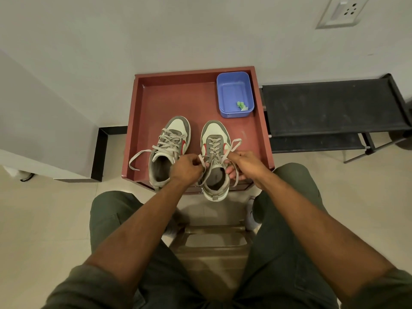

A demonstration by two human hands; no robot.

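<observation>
Two grey-and-white sneakers with red side marks stand on a reddish-brown tray table point(169, 94). The left sneaker point(170, 150) has loose laces trailing to the left. The right sneaker point(215, 161) overhangs the table's near edge with its heel. My left hand point(186, 167) pinches one end of the right sneaker's lace point(213, 152). My right hand point(242, 165) grips the other end, which loops up beside the shoe's right side. Both hands hover over the shoe's opening.
A blue plastic tub point(235, 94) holding a small green scrap sits at the table's back right corner. A black low rack point(334, 108) stands to the right. A white wall lies behind, a pale tiled floor below. My knees flank a brown stool point(214, 241).
</observation>
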